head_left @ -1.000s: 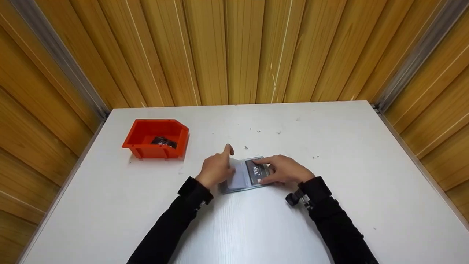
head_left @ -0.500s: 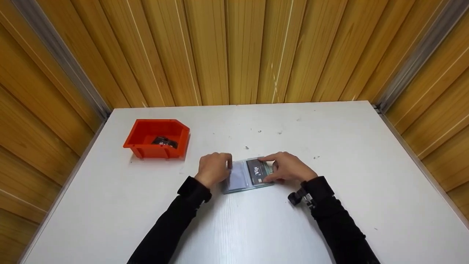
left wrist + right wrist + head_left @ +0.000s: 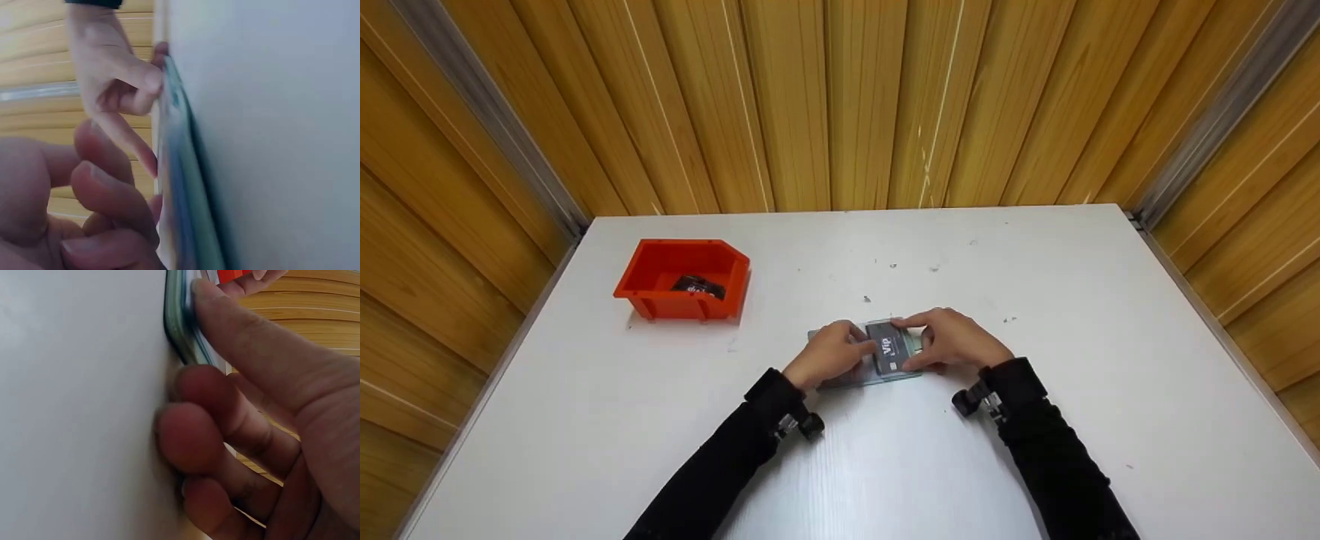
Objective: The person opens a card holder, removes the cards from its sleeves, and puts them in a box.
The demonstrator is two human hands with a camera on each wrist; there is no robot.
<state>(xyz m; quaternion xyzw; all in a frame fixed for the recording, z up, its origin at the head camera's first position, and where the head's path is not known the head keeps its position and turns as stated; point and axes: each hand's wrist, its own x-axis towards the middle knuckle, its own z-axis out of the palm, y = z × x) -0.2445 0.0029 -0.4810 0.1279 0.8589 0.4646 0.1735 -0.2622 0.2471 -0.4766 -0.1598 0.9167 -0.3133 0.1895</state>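
A card holder (image 3: 877,379) with clear sleeves lies spread on the white table, a dark card (image 3: 889,356) marked "Vip" on its right side. My right hand (image 3: 960,341) grips the right side, index fingertip at the card's far edge and thumb at its near corner. In the right wrist view that thumb presses the holder's top (image 3: 175,315), other fingers curled beside its edge. Over the left side bends my left hand (image 3: 829,356), covering much of it, fingertips near the card. The left wrist view shows those fingers curled right at the holder (image 3: 194,185); whether they pinch a sleeve, I cannot tell.
At the back left stands a red-orange bin (image 3: 667,304) with several dark cards (image 3: 699,286) inside. The white table (image 3: 1072,360) reaches back to wood-patterned walls (image 3: 855,105). Each wrist carries a small camera on a black strap (image 3: 1012,382).
My left hand has moved right from the holder's left side toward the card, with its wrist turned. The pale left page is now mostly hidden. My right hand has stayed nearly in place.
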